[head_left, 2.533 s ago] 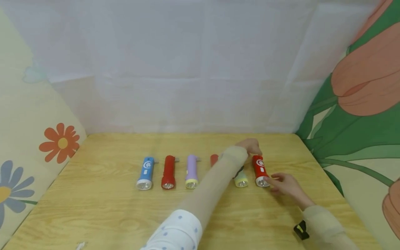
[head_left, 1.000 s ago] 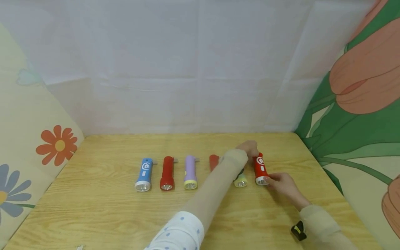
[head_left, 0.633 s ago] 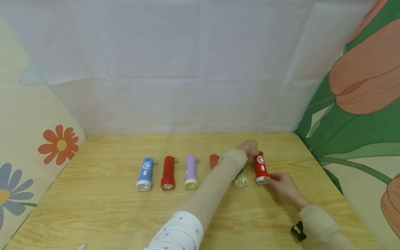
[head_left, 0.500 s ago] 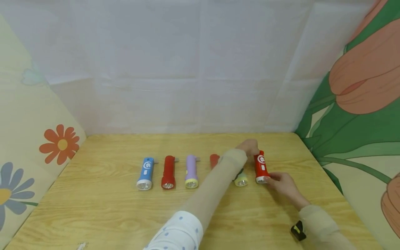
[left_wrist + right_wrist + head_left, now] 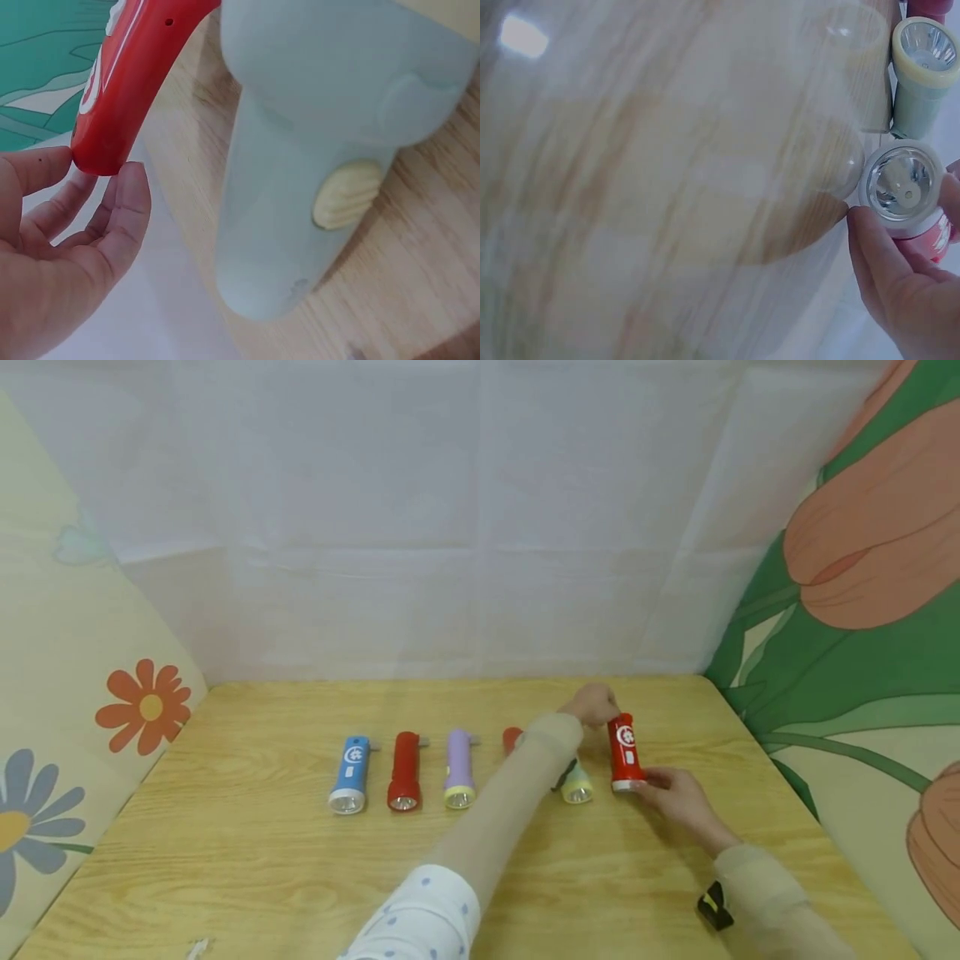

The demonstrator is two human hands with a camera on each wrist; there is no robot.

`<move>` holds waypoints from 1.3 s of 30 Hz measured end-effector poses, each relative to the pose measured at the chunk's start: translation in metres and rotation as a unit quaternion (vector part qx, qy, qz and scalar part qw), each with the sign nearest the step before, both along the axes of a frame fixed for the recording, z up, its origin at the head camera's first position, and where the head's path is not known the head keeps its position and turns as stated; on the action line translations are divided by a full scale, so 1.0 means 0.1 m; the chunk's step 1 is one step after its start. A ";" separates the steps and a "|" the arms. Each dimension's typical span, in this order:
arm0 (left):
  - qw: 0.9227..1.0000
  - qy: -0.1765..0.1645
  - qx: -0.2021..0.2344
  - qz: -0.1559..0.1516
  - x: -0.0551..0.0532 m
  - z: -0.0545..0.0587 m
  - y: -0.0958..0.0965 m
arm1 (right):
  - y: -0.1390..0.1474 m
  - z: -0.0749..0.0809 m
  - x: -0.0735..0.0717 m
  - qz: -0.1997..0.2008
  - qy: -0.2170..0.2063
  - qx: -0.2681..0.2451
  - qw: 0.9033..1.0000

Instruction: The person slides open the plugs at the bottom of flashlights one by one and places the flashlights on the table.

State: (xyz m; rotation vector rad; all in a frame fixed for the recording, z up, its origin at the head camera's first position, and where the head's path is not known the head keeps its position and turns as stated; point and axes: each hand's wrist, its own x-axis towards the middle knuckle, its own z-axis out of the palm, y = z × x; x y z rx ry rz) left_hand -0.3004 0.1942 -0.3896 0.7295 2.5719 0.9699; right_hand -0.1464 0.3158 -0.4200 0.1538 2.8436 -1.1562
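A red flashlight (image 5: 626, 753) with a white rim and white emblem sits at the right end of a row of flashlights, its tail raised. My left hand (image 5: 592, 704) pinches the tail between thumb and fingers; the left wrist view shows this grip on the red body (image 5: 124, 90). At the white head, my right hand (image 5: 681, 800) holds the rim with thumb and fingers, and its clear lens (image 5: 904, 184) faces the right wrist camera. Just left lies a pale green flashlight (image 5: 578, 787) with a yellow rim, partly hidden by the left wrist.
Further left on the wooden table (image 5: 262, 868) lie a blue flashlight (image 5: 352, 772), a red one (image 5: 405, 770) and a purple one (image 5: 459, 768). My left forearm mostly covers another red flashlight (image 5: 513, 739). A white sheet (image 5: 450, 527) hangs behind the table.
The red flashlight's tail has risen, tipping its head downward so the lens has gone from the head view. Both hands have moved slightly away from me with it.
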 end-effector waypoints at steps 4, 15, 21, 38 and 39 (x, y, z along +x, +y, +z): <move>0.999 -0.031 0.036 0.010 -0.07 -0.05 0.01 | 0.00 -0.01 -0.02 0.006 0.010 -0.001 1.000; 0.990 -0.081 0.109 0.037 -0.08 -0.01 -0.05 | 0.01 -0.05 -0.05 0.036 0.048 -0.012 0.998; 0.988 -0.093 0.115 0.034 -0.08 0.04 -0.07 | 0.06 -0.06 -0.10 0.062 0.064 -0.031 0.996; 0.991 -0.053 0.119 -0.019 0.00 0.15 -0.12 | 0.10 -0.05 -0.13 0.028 0.019 -0.077 0.996; 0.991 -0.054 0.121 -0.019 0.00 0.16 -0.12 | 0.10 -0.04 -0.13 0.024 0.016 -0.075 0.997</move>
